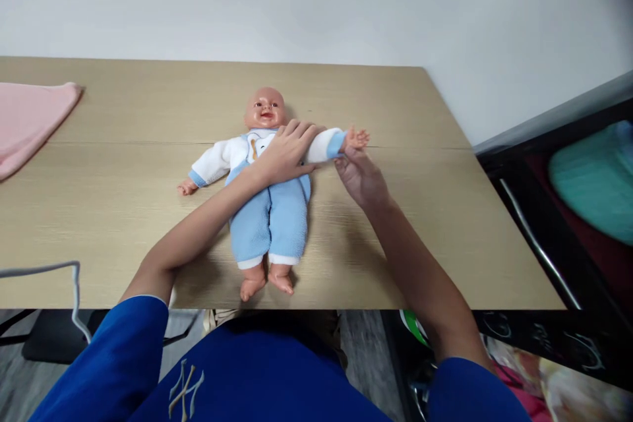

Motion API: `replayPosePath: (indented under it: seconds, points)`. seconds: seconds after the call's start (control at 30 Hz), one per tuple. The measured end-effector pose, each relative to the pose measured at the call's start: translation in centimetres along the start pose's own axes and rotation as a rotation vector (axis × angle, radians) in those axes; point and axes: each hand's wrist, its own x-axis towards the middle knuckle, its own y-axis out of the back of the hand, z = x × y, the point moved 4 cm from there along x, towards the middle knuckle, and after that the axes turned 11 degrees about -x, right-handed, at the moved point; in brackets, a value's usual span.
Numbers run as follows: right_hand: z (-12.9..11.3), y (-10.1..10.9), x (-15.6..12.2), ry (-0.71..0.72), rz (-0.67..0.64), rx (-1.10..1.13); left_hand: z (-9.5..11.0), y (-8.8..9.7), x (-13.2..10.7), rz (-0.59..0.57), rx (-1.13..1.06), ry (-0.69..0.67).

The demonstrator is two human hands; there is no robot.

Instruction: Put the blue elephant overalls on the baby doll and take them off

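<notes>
A baby doll [270, 211] in a light blue and white fleece outfit lies on its back on the wooden table [420, 231], head toward the wall and feet toward me. My left hand [289, 151] rests across its chest, fingers over the upper arm on the right side of the view and thumb below that arm. My right hand [363, 178] pinches the blue sleeve cuff [336, 144] at the doll's wrist; the fingertips are partly hidden. That arm stretches out to the right. The doll's other arm [212, 161] lies loose, angled down to the left.
A pink cloth [34, 119] lies at the table's left edge. A grey-white cable [75, 290] hangs over the front left edge. Right of the table stands a dark cabinet or frame [519, 211] with a teal object [593, 178] on it. The white wall [297, 6] backs the table.
</notes>
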Motion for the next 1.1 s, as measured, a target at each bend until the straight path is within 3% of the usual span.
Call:
replayPosePath:
  seconds: [0.13,0.27,0.37,0.5,0.6,0.7,0.9,1.1]
  points:
    - [-0.4,-2.7,-1.2,0.100,-0.116,-0.134,-2.0,0.0,-0.3,0.080,-0.094,0.057]
    - [1.5,-3.9,-2.2,0.149,-0.138,-0.381,-3.6,0.7,-1.1,0.239,-0.236,0.060]
    - [2.9,-4.6,-2.0,0.112,-0.255,-0.463,-3.9,0.9,-1.2,0.307,-0.339,0.091]
    - [3.0,-5.0,-0.6,0.103,-0.360,-0.414,-3.5,1.1,-1.0,0.313,-0.491,0.144]
    - [3.3,-5.3,0.9,0.084,-0.301,-0.279,-3.5,1.4,-1.1,0.331,-0.601,0.223]
    - [4.2,-5.9,1.6,0.111,-0.206,-0.312,-3.9,1.7,-1.3,0.362,-0.686,0.283]
    - [5.3,-5.9,-0.4,0.177,0.045,-0.386,-4.6,2.5,-1.6,0.446,-0.708,0.305]
    - [5.3,-7.0,-2.1,0.056,-0.110,-0.265,-5.5,4.0,-2.3,0.550,-0.759,0.325]
